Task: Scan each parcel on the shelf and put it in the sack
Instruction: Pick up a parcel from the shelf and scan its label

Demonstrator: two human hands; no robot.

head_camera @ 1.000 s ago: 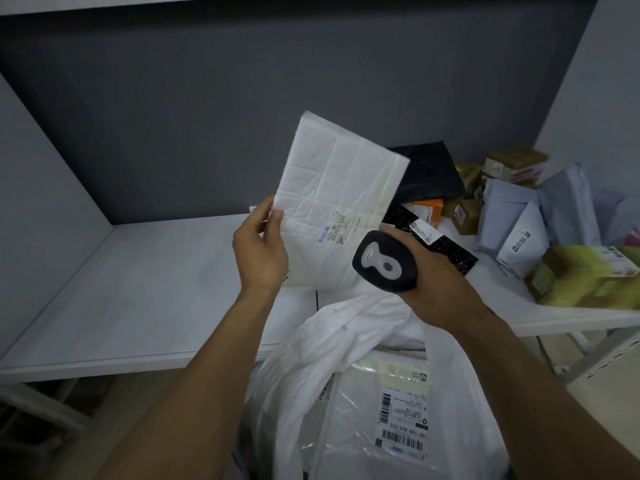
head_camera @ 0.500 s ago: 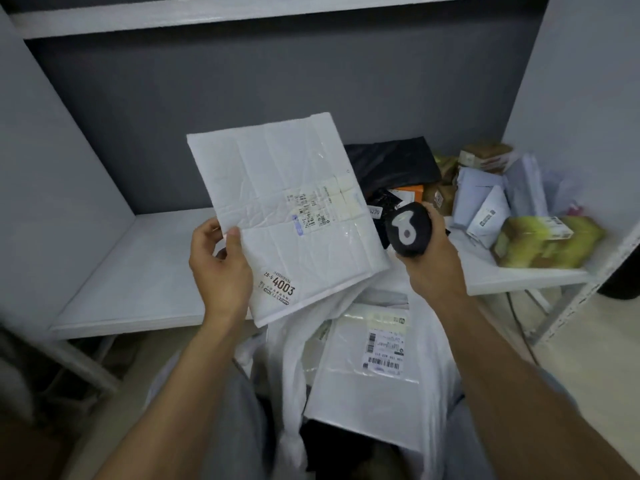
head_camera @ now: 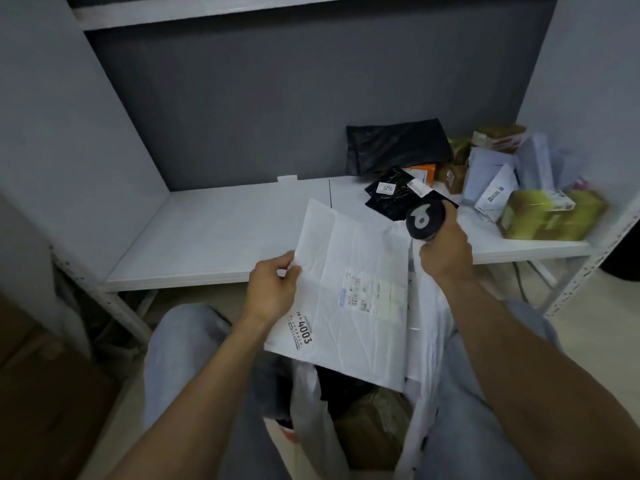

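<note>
My left hand (head_camera: 273,289) pinches the left edge of a flat white mailer parcel (head_camera: 349,299) bearing a shipping label and a "4003" sticker. The parcel lies tilted over the open mouth of the white sack (head_camera: 311,403) between my knees. Inside the sack a brown parcel (head_camera: 374,427) and something black show. My right hand (head_camera: 445,247) grips a black handheld scanner (head_camera: 424,220) just above the parcel's upper right corner and also holds the sack's right edge.
The white shelf (head_camera: 214,237) carries a pile at its right end: a black bag (head_camera: 398,147), a black mailer with a "5270" tag (head_camera: 391,195), grey mailers (head_camera: 491,178), brown boxes (head_camera: 498,136) and a yellow-green pack (head_camera: 550,220). A brown carton (head_camera: 45,393) stands at lower left.
The white parcel has come down from in front of the shelf to the sack's mouth, label side up. My view has tipped downward, and the scanner hand stayed near the parcel's right side.
</note>
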